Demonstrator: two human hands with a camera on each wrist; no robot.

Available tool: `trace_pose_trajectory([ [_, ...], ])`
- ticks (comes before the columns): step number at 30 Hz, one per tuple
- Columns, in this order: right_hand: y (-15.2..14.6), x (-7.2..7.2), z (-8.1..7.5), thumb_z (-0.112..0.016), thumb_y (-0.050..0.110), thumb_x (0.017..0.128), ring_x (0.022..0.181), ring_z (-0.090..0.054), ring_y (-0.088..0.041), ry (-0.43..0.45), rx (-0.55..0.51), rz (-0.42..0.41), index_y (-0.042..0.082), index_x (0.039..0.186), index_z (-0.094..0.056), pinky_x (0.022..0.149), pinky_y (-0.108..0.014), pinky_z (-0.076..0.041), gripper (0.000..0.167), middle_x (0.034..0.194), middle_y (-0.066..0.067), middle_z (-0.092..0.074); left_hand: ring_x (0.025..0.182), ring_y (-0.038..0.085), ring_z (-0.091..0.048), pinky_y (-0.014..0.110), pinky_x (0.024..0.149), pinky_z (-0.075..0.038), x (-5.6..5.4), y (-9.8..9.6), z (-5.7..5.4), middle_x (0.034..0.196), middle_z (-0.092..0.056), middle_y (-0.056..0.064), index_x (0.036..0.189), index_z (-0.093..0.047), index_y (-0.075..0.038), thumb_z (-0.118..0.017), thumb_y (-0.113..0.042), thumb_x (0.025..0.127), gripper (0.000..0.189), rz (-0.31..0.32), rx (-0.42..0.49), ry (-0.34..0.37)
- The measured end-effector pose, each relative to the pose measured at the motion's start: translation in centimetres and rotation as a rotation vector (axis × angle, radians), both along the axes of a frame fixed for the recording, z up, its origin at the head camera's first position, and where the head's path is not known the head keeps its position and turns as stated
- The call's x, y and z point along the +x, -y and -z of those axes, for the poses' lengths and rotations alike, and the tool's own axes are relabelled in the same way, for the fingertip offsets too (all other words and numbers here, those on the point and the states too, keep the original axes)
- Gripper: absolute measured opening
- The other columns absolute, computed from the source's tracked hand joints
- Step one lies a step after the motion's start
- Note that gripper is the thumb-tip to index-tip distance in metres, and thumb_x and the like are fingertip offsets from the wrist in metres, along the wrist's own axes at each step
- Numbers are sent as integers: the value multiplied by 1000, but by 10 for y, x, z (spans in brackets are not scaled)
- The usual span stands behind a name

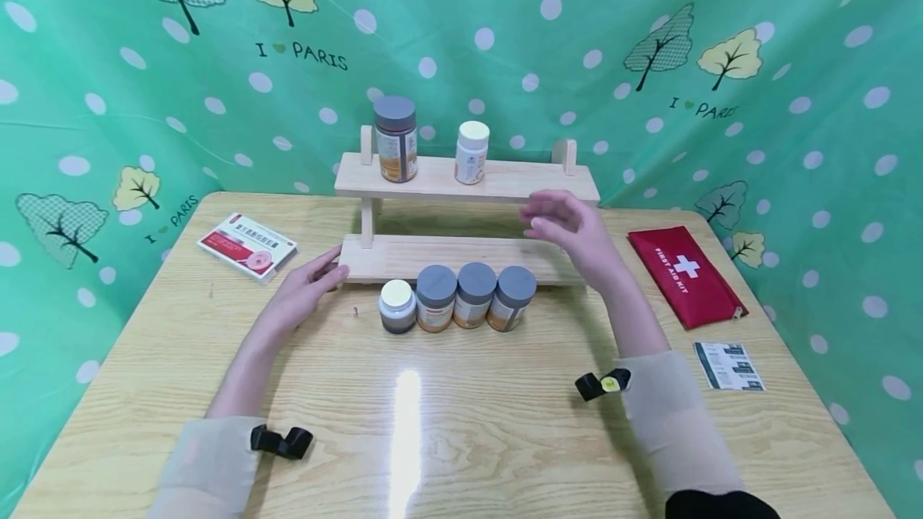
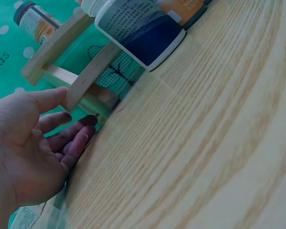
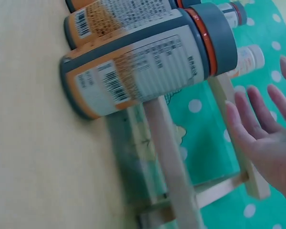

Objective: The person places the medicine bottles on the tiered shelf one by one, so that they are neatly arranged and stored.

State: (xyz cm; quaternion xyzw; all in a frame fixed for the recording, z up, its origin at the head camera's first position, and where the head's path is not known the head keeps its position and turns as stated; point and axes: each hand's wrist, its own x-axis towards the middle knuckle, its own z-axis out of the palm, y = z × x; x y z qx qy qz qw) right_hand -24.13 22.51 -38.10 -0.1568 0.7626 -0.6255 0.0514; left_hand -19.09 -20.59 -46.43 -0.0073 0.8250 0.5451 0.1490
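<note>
A two-tier wooden shelf [image 1: 461, 257] stands at the back of the table. My left hand [image 1: 306, 287] touches the left end of its lower board; in the left wrist view one fingertip of the left hand [image 2: 43, 143] meets the board's end, the other fingers loosely bent below. Beside the upper board's right part is my right hand [image 1: 573, 231], holding nothing, its fingers spread in the right wrist view. On the upper board stand a grey-capped bottle [image 1: 396, 142] and a white bottle [image 1: 472, 154]. A white-capped jar [image 1: 397, 309] and several grey-capped bottles [image 1: 474, 299] stand before the shelf.
A red-and-white medicine box [image 1: 247, 247] lies at the left. To the right are a red first aid kit pouch [image 1: 687, 276] and a blister pack or printed card [image 1: 728, 366]. A green patterned cloth [image 1: 447, 38] hangs behind the table.
</note>
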Motion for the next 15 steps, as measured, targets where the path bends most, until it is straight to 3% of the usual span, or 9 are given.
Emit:
trace_pose_trajectory([
  [7, -15, 22, 19, -68, 10, 98, 130, -62, -31, 44, 81, -196, 6, 146, -50, 102, -30, -57, 51, 141, -19, -60, 141, 36, -43, 56, 123, -29, 0, -1, 1, 154, -44, 24, 165, -21, -21, -52, -55, 104, 76, 0, -1, -9],
  [15, -20, 26, 28, -73, 7, 93, 136, -57, -25, 71, 160, -357, 7, 152, -46, 109, -25, -50, 64, 148, -15, -57, 145, 37, -40, 57, 125, -27, 0, 0, 0, 157, -42, 24, 165, -21, -22, -52, -55, 104, 76, -4, -2, -2],
])
